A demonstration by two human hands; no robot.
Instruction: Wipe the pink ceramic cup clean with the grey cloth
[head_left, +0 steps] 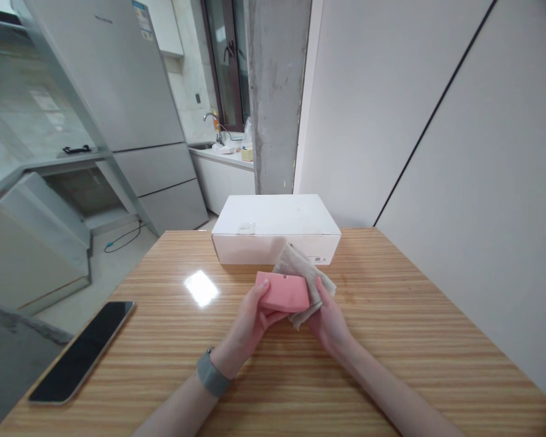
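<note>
A small pink box-like case (pixel 284 292) is gripped in my left hand (pixel 253 312), thumb on its near top edge and fingers underneath. My right hand (pixel 330 318) is closed on a folded grey-beige cloth (pixel 298 264), its thumb pressing the cloth from above. The cloth lies against the right end and back of the pink case, and part of it is hidden behind the case. Both hands are held above the wood-grain table (pixel 391 340), close together near its middle. A grey band (pixel 213 373) circles my left wrist.
A white cardboard box (pixel 275 218) stands at the table's far edge, just beyond my hands. On the left edge lies a dark-screened phone (pixel 84 352). A white wall (pixel 473 182) runs along the right side; a fridge (pixel 113 91) and a sink counter (pixel 222 158) stand farther back.
</note>
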